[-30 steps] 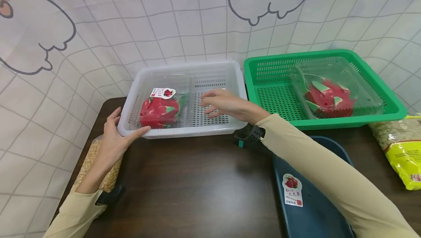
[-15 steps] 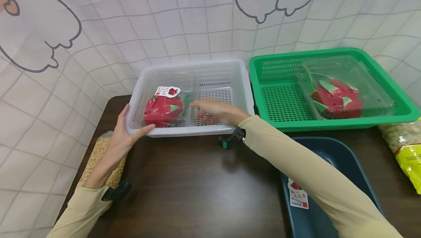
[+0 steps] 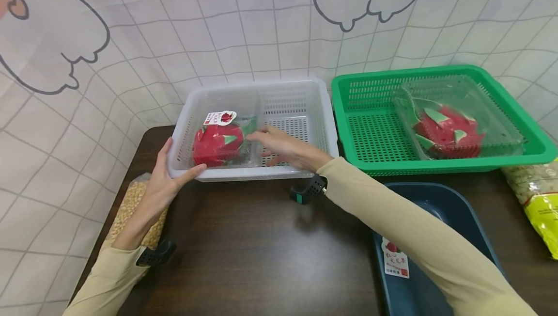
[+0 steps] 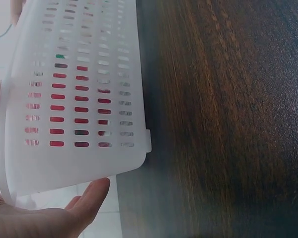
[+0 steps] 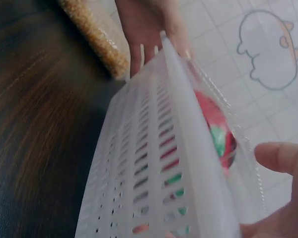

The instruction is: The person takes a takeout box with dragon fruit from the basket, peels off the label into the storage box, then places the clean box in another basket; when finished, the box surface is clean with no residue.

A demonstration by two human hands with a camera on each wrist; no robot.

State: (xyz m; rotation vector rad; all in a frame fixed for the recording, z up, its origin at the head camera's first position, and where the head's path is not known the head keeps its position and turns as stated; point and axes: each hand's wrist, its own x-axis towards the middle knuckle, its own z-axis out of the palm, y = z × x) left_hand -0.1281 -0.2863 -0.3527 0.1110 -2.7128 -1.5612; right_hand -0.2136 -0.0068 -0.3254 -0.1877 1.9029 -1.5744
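A white perforated plastic basket (image 3: 261,175) stands against the wall, and a clear clamshell box (image 3: 228,134) with a dragon fruit (image 3: 213,147) and a label (image 3: 220,118) lies in its left half. My left hand (image 3: 167,180) grips the basket's front left corner, thumb on the rim and fingers along the outer side; in the left wrist view its fingers (image 4: 92,198) show below the corner. Inside the basket my right hand (image 3: 285,147) holds the box's right edge. The right wrist view shows its thumb (image 5: 275,156) beside the lid's edge; the other fingers are mostly hidden behind the basket wall.
A green basket (image 3: 364,165) at the right holds another clear box (image 3: 497,134) with dragon fruit. In front of it lies a dark blue tray (image 3: 427,187) bearing a label (image 3: 395,260). Filled bags lie at both sides, yellowish pieces (image 3: 128,204) left, a yellow-printed bag (image 3: 540,214) right.
My right hand has moved left from above the basket's middle to the box's right edge. The box has shifted slightly in the last half second. My left hand has stayed on the corner.
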